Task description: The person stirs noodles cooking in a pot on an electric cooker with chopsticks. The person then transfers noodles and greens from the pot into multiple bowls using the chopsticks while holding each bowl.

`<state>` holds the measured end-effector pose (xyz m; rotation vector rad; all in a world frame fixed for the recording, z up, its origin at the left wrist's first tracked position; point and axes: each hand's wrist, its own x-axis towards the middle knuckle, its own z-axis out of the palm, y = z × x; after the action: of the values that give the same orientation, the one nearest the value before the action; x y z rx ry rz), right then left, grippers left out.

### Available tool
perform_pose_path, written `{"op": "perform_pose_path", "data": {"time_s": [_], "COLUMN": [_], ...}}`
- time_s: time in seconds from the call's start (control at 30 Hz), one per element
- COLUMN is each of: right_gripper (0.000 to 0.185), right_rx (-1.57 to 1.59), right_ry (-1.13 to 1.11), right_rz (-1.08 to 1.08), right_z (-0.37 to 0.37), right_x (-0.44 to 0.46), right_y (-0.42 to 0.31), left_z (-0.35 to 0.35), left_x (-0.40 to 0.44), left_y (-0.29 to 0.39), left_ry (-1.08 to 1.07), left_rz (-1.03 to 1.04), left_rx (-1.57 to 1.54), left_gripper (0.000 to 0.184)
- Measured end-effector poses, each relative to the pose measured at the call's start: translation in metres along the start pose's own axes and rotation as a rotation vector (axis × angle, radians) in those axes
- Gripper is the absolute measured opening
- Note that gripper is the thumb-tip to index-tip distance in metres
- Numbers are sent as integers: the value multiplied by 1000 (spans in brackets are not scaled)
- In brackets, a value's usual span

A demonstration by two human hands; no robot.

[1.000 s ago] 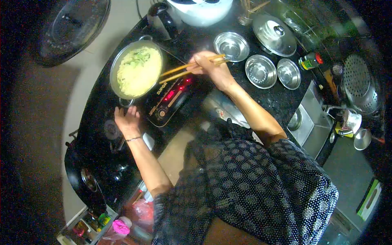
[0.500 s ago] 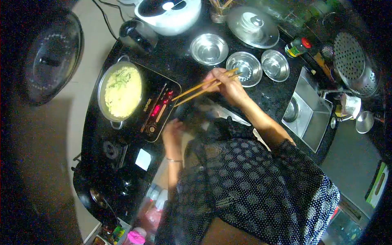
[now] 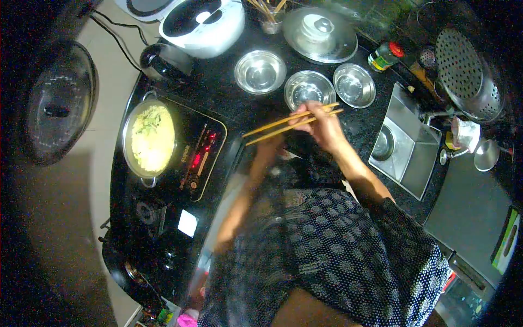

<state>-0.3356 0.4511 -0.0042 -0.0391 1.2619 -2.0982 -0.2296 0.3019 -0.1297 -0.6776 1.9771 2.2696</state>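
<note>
My right hand (image 3: 321, 126) is closed around a pair of wooden chopsticks (image 3: 283, 125), whose tips point left over the dark counter. Behind those tips is my left hand (image 3: 268, 150), dim and smeared, so its fingers cannot be made out. On the left, a metal pot (image 3: 127, 150) of pale yellow food with green leaves on top sits on the induction cooker (image 3: 202, 158), whose red lights are lit. The pot is apart from both hands. A steel bowl (image 3: 309, 90) lies just beyond my right hand.
Two more steel bowls (image 3: 260, 72) (image 3: 354, 85), a lidded pan (image 3: 320, 35) and a red-capped jar (image 3: 385, 56) stand at the back. A white appliance (image 3: 204, 27) is at the back left. The sink (image 3: 408, 147) is on the right, a gas burner (image 3: 149, 212) at the front left.
My left hand has moved right, away from the pot's handle, to near the chopsticks. My right hand with the chopsticks has shifted right and away from the pot. The view has turned.
</note>
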Motion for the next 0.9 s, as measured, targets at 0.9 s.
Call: {"op": "perform_pose_path", "data": {"time_s": [0.9], "right_gripper": [26], "right_rx": [-1194], "right_ry": [686], "right_rz": [341], "right_z": [-295], "right_x": [68], "right_y": [-47], "left_z": [-10], "left_x": [-23], "left_y": [-13], "left_ry": [11], "left_rz": [-155], "left_rx": [-221], "left_gripper": [26]}}
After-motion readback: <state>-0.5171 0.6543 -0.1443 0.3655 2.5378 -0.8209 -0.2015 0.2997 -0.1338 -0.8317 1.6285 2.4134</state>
